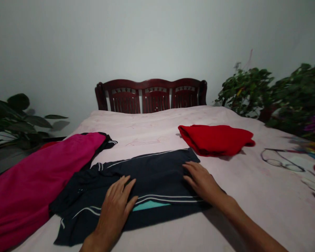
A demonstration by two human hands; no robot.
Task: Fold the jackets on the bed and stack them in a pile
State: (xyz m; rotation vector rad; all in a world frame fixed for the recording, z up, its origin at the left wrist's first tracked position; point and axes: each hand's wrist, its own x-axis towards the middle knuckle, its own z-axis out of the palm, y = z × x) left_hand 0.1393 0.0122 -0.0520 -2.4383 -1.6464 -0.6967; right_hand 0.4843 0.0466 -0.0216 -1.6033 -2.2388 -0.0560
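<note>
A dark navy garment [152,171] with thin white stripes and a teal patch lies spread on the pale pink bed sheet [246,189] in front of me. My left hand [116,204] rests flat on its lower left part, fingers stretched out. My right hand [200,180] lies flat on the garment's right edge, fingers spread. Neither hand grips the cloth. A folded red garment [216,139] sits beyond the right hand, apart from the navy one.
A magenta garment [39,175] is heaped at the left, over the navy cloth's edge. A dark wooden headboard [150,94] stands at the far end. Eyeglasses [280,160] and coloured items [314,150] lie at the right. Leafy plants [251,89] flank the bed; another plant [13,117] is at the left.
</note>
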